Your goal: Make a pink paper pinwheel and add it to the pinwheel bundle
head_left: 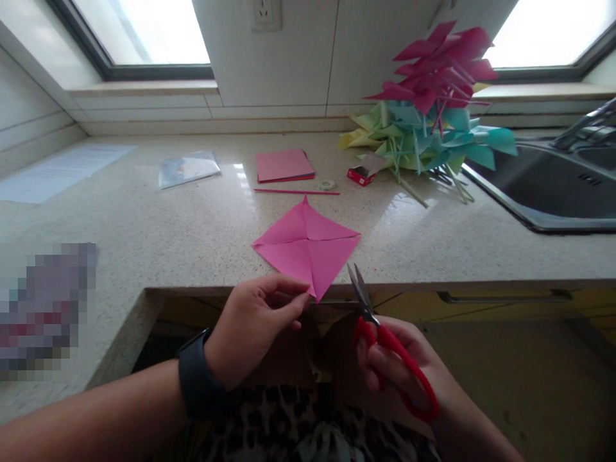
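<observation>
The left hand (255, 321) pinches the near corner of a pink paper square (307, 247) between thumb and fingertips; the square lies on the stone counter (192, 224), its near corner jutting just past the counter's near edge, with two diagonal creases crossing at its middle. The right hand (404, 366) grips red-handled scissors (385, 333), fingers closed through the loops, blades slightly parted and pointing far, just right of the pinched corner and apart from the paper. To cut cleanly, I judge it best to keep the pinch firm so the sheet stays taut, line the blades up along a crease, and stop short of the centre where the creases meet. Slack paper could tear or wander off the fold. Farther away lie a pink stick (296, 191), a stack of pink sheets (283, 165), a roll of tape (327, 185) and a small red box (360, 174); at far right a heap of paper pinwheels (433, 109) sits beside the sink (553, 186)
</observation>
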`<control>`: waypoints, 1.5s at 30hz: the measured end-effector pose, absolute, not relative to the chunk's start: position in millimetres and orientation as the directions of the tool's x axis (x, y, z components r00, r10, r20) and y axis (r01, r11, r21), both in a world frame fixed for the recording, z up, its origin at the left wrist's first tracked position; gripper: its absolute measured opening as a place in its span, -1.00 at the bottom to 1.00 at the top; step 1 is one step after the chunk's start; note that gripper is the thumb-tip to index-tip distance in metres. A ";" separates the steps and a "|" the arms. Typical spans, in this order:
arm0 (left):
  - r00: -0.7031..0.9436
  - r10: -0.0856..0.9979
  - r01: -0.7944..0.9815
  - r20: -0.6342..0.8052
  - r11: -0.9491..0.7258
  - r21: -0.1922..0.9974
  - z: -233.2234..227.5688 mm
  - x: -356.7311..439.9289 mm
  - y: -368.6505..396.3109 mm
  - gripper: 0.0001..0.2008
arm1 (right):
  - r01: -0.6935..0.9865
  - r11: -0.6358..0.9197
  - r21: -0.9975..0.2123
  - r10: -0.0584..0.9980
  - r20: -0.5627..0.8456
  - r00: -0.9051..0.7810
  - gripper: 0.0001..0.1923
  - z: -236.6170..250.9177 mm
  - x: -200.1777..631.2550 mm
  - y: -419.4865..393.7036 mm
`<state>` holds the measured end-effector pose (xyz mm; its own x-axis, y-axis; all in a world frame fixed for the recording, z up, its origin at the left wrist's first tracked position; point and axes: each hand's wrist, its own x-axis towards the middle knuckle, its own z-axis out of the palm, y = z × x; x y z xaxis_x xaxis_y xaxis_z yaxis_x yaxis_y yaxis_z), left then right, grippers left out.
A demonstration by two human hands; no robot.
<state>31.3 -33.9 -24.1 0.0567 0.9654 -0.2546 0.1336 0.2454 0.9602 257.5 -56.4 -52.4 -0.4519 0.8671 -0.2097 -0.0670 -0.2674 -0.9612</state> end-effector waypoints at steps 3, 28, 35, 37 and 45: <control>0.056 0.973 0.138 -0.223 0.214 0.967 -24.0 29.9 -33.0 -0.77 | -0.057 -0.170 -0.984 0.899 -0.131 -0.417 -0.65 -45.0 250.4 -51.7; 0.096 0.971 0.080 -0.218 0.211 0.974 -20.3 31.9 -40.7 -0.74 | -0.034 -0.103 -0.994 0.989 -0.099 -0.107 -0.69 -25.3 205.2 -29.5; 0.257 0.879 -0.087 -0.401 0.435 0.896 -25.7 33.7 -36.3 -0.60 | -0.032 -0.113 -0.993 0.988 -0.109 -0.111 -0.67 -26.2 207.7 -31.6; 0.283 0.872 -0.124 -0.399 0.445 0.887 -27.3 33.9 -35.9 -0.64 | -0.036 -0.121 -0.992 0.985 -0.116 -0.126 -0.68 -26.7 207.9 -31.6; 0.279 0.882 -0.070 -0.380 0.414 0.908 -28.1 29.2 -35.9 -0.67 | -0.015 -0.115 -0.993 0.986 -0.113 -0.119 -0.68 -28.1 206.8 -31.9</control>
<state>29.2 -35.9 -28.1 0.2791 0.8817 -0.3803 -0.0705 0.4138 0.9076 206.8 -31.9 -28.1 -0.1194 0.9864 -0.1126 -0.0155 -0.1153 -0.9932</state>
